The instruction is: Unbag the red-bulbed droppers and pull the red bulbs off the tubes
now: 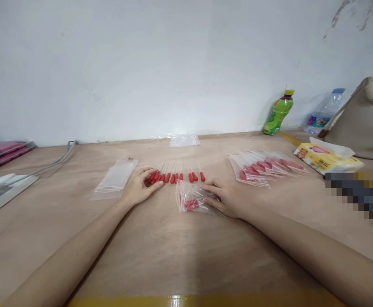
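Several droppers [167, 178] with red bulbs and thin clear stems lie side by side on the table, bulbs toward me. My left hand [140, 186] is at the left end of this row, thumb and fingers apart and curved around the nearest bulbs. In front of the row lies a clear zip bag [181, 200] with a red strip, its mouth facing left. Red bulbs [192, 205] show inside it; I cannot count them surely. My right hand [223, 198] grips the bag's right end between thumb and fingers.
Flat zip bags [114, 178] lie left, another bag [184, 140] by the wall. Filled bags [263, 166] overlap at right, near a tissue pack [328, 157], a green bottle [279, 113], a water bottle [325, 111] and a handbag [362, 123]. A cable [55, 163] runs left.
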The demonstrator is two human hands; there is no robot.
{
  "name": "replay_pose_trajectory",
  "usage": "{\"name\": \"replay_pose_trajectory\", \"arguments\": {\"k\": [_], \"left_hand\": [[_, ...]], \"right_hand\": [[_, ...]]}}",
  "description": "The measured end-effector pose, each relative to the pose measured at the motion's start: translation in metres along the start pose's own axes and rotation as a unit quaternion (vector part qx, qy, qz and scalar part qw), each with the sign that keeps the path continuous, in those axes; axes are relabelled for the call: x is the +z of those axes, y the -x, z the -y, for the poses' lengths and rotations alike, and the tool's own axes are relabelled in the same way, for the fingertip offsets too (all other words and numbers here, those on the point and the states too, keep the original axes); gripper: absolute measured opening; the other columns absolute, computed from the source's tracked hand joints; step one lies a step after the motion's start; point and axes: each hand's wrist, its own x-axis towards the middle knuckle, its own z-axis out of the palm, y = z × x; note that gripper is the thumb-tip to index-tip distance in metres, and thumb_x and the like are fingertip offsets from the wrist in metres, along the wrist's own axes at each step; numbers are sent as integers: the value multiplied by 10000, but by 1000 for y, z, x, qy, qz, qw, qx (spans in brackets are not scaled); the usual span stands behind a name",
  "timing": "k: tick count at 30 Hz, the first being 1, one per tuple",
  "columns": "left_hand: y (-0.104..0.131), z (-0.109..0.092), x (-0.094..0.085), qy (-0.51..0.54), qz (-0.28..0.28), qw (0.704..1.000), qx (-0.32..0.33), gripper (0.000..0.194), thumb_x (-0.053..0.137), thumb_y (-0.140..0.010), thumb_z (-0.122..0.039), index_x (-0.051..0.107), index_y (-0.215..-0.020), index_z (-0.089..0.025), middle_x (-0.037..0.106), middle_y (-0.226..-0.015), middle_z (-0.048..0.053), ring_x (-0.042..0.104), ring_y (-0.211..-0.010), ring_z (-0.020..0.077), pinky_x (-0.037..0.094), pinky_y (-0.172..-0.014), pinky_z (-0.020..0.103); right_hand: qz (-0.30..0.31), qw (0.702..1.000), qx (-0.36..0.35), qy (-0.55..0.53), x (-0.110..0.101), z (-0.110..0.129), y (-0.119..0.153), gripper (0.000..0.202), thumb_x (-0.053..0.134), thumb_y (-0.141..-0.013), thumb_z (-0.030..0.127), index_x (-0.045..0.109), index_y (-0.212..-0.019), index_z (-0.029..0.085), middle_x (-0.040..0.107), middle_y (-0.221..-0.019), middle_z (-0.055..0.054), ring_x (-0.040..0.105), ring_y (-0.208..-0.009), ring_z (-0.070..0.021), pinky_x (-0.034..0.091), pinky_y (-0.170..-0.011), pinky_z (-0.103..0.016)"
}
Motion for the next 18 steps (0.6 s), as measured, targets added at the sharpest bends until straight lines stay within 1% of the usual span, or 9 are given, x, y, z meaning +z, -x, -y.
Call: {"name": "replay_pose_trajectory", "arguments": {"k": [6,8,10,12,14,16,18], "left_hand": [[0,-1,-1,-8,-11,1000,-3,550,608,-693,-516,527,-1140,-205,507,-1140,75,498,-1061,231,425,-905,374],[1,-6,-3,-18,-38,999,13,535,624,-684,-499,539,-1121,-202,507,-1131,75,493,-1060,236,418,-911,379],[4,-16,-6,-18,-74,996,49,430,630,-697,-450,584,-1039,-193,536,-1059,72,510,-1013,228,423,-898,374],[9,-30,-7,9,-82,992,100,254,613,-736,-367,629,-911,-183,571,-929,59,548,-897,193,450,-838,343],[16,-47,-4,64,-43,985,152,139,582,-773,-284,649,-832,-178,589,-838,49,564,-792,156,472,-750,296],[21,-64,0,130,16,971,199,140,548,-800,-240,664,-853,-182,609,-842,55,577,-768,139,478,-697,265],[24,-77,5,177,74,960,206,178,515,-830,-234,671,-904,-189,631,-891,69,593,-802,146,483,-703,263]], "right_hand": [[-1,1000,-1,20,0,-1,2,342,492,-847,364,519,-1165,244,558,-1039,-66,550,-919,-164,459,-805,-313],[-2,1000,-8,15,1,-2,3,346,501,-841,366,521,-1163,240,554,-1045,-70,549,-919,-165,461,-802,-311],[1,1000,-15,6,0,-1,3,349,505,-839,368,523,-1158,230,547,-1049,-76,543,-924,-165,460,-808,-311],[6,1000,-18,0,-1,0,2,341,502,-841,366,532,-1144,212,543,-1041,-82,536,-925,-163,456,-817,-309],[9,1000,-19,0,-2,2,1,329,497,-845,364,543,-1128,201,547,-1022,-84,538,-917,-161,456,-815,-306],[8,1000,-23,6,-3,3,1,323,496,-845,366,549,-1119,204,554,-1012,-82,543,-912,-163,459,-805,-308],[5,1000,-28,7,-3,3,0,318,495,-845,367,550,-1115,208,559,-1012,-82,546,-908,-165,463,-796,-310]]}}
